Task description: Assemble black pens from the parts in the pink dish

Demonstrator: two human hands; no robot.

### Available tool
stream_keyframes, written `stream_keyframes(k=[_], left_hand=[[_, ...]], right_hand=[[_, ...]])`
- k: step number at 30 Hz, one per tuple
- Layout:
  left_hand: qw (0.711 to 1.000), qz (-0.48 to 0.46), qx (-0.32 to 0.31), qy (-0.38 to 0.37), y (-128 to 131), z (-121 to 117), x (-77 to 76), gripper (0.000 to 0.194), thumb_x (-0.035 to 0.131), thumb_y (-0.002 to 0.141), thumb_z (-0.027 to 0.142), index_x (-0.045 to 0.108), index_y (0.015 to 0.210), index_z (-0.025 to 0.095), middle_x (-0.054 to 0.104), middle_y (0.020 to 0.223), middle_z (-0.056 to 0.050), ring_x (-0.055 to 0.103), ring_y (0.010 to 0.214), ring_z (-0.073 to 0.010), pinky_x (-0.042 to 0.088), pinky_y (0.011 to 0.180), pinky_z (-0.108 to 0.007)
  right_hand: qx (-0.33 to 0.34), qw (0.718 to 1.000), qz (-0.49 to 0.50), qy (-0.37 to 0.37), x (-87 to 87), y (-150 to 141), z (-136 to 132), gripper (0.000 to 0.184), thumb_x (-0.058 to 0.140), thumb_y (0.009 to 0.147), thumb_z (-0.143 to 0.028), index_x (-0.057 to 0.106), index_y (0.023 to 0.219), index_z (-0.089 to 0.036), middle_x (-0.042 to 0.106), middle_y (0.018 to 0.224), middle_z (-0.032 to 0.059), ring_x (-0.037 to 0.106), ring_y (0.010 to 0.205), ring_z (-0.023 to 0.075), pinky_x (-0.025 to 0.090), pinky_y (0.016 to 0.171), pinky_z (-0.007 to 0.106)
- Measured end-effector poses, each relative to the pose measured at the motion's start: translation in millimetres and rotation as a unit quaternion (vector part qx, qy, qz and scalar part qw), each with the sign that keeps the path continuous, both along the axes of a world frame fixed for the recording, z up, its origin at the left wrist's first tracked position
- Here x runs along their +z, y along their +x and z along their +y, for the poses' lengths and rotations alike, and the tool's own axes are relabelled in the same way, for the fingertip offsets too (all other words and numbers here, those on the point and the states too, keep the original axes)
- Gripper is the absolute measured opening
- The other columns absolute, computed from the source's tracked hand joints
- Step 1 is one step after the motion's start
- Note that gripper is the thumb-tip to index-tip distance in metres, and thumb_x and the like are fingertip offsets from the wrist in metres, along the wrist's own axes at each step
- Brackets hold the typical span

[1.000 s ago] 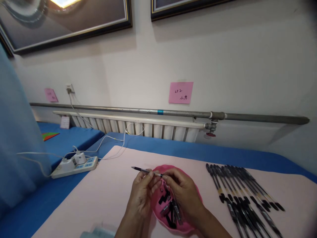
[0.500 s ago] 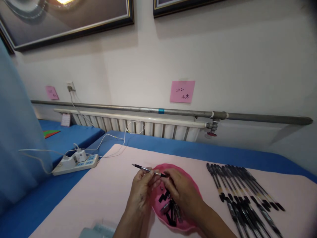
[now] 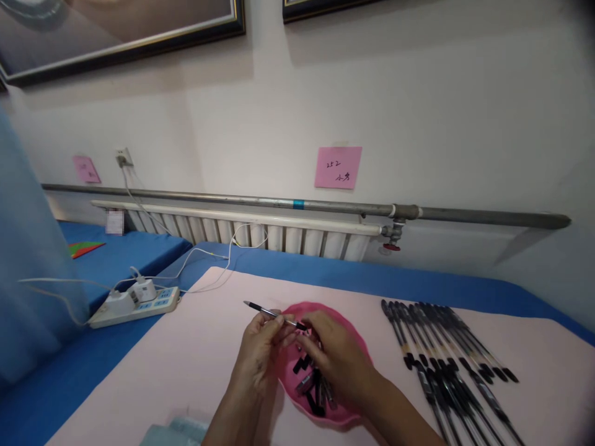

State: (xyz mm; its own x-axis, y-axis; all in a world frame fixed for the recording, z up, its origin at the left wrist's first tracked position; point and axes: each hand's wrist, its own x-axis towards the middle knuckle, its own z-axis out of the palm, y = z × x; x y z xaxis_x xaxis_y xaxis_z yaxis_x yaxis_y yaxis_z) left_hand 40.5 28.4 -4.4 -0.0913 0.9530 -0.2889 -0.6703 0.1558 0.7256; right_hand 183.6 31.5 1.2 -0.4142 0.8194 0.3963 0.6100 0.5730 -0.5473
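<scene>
A slim pen (image 3: 258, 308) with a dark grip and a clear barrel slants across in front of me, its tip to the upper left. My left hand (image 3: 256, 356) pinches it around the middle of the barrel. At the pen's black rear end, the fingers of my right hand (image 3: 341, 353) are closed on it, partly hiding that end. Both hands are over a pink bowl (image 3: 335, 424) with a wavy rim. Small black and silver pen parts (image 3: 307, 385) lie loose in the bowl, some covered by my right hand.
Two rows of black pens lie on the pink sheet to the right, a back row (image 3: 430, 331) and a front row (image 3: 458, 399). A power strip (image 3: 162, 300) with chargers and white cables stands left. A pale blue packet (image 3: 176, 430) lies at the front edge.
The view has shifted slightly, so the scene sits a little further left and up. Both hands keep their hold on the pen, with only slight finger movement of the right hand.
</scene>
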Motion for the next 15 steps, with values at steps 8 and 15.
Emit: stream_keyframes(k=[8, 15], left_hand=[[1.0, 0.017, -0.013, -0.001, -2.7, -0.8, 1.0, 0.016, 0.067, 0.068, 0.011, 0.055, 0.078, 0.013, 0.07, 0.071, -0.006, 0.065, 0.06, -0.0133, 0.054, 0.062, -0.025], [0.998, 0.055, -0.025, 0.012, -5.1, -2.5, 4.8, 0.021, 0.071, 0.063, 0.016, 0.056, 0.078, 0.014, 0.069, 0.07, -0.006, 0.064, 0.057, -0.0126, 0.052, 0.059, -0.024]], right_hand=[[-0.009, 0.999, 0.001, -0.042, -3.2, -3.1, -2.0, 0.024, 0.033, 0.093, -0.027, 0.049, 0.076, -0.022, 0.058, 0.074, 0.0007, 0.052, 0.067, 0.0148, 0.041, 0.062, 0.028], [0.011, 0.997, -0.064, 0.028, -4.2, -0.6, -1.5, 0.019, 0.038, 0.09, -0.025, 0.048, 0.075, -0.021, 0.057, 0.073, 0.0017, 0.051, 0.066, 0.0157, 0.035, 0.059, 0.028]])
